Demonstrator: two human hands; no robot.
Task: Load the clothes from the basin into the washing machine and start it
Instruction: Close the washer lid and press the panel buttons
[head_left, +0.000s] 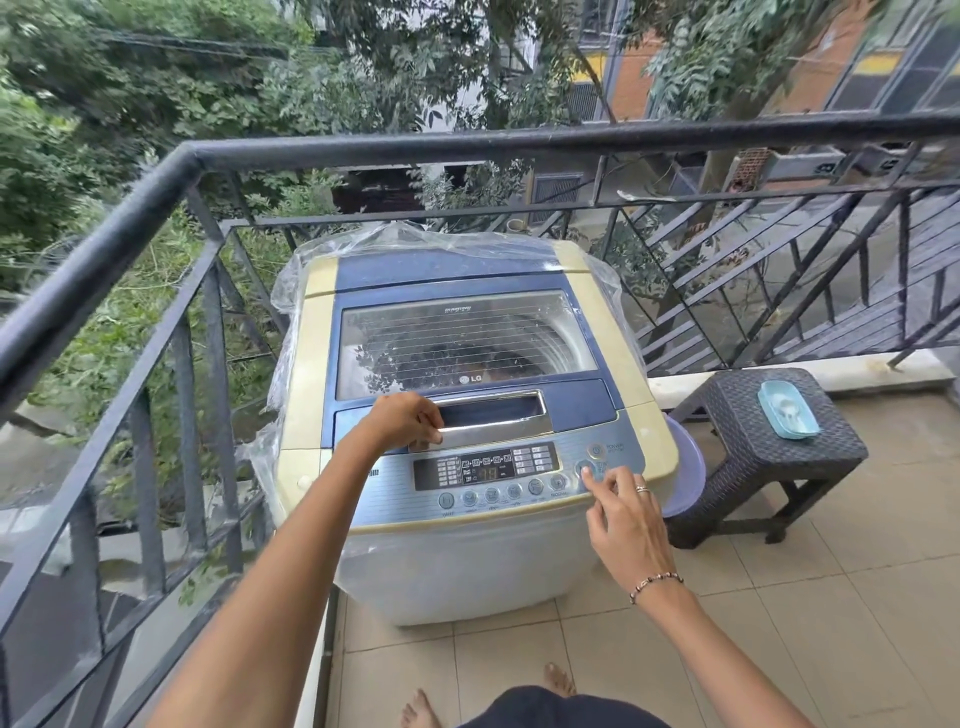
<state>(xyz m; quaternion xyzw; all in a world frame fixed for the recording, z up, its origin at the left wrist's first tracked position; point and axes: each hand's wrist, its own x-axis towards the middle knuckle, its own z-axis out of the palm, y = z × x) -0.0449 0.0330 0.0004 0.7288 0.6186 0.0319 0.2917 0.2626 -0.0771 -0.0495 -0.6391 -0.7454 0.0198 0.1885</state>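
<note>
A top-loading washing machine (467, 561) with a blue and cream top stands on the balcony, its glass lid (462, 338) down. Dark clothes show through the glass. The control panel (485, 467) has a lit display. My left hand (408, 421) rests curled on the lid handle (493, 415) at its left end. My right hand (621, 512) has its index fingertip on a round button (584, 467) at the panel's right side, below the power button (596, 449). A purple basin (688, 475) pokes out from behind the machine's right side.
A black metal railing (156, 208) runs along the left and back of the balcony. A dark wicker stool (769, 441) stands right of the machine with a light blue soap dish (787, 410) on it. Clear plastic sheeting (291, 291) hangs around the machine. Tiled floor lies underfoot.
</note>
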